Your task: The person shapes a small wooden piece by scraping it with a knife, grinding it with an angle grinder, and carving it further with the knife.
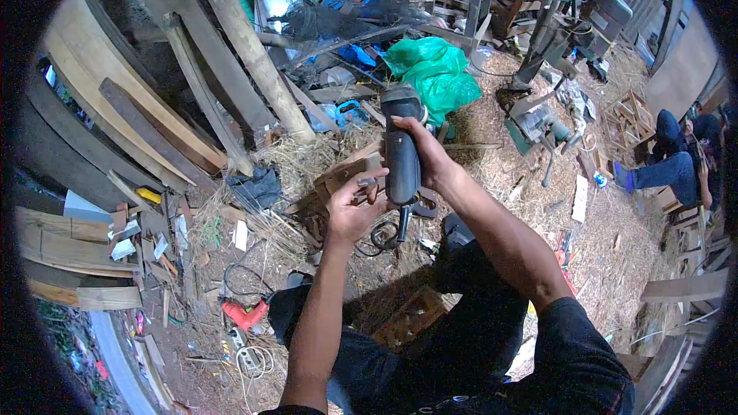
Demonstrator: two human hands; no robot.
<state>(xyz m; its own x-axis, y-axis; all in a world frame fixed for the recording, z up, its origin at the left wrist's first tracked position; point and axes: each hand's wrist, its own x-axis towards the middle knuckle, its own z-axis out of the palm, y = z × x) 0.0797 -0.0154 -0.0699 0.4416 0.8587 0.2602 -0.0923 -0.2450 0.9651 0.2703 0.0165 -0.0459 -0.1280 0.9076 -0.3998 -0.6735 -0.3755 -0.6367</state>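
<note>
A dark angle grinder is held upright in front of me, its head at the top and its cord coming out at the bottom. My right hand is wrapped round the right side of its body, with the thumb across the front. Just left of the grinder is my left hand, palm up, its fingers apart and slightly bent. The fingertips are close to the tool's lower body; whether they touch it I cannot tell. Behind the hands lies a piece of wood, partly hidden.
A red power drill lies on the ground at lower left, near a power strip with a white cord. Green plastic lies ahead. Long boards lean at the left. Another person sits at the far right. Shavings cover the floor.
</note>
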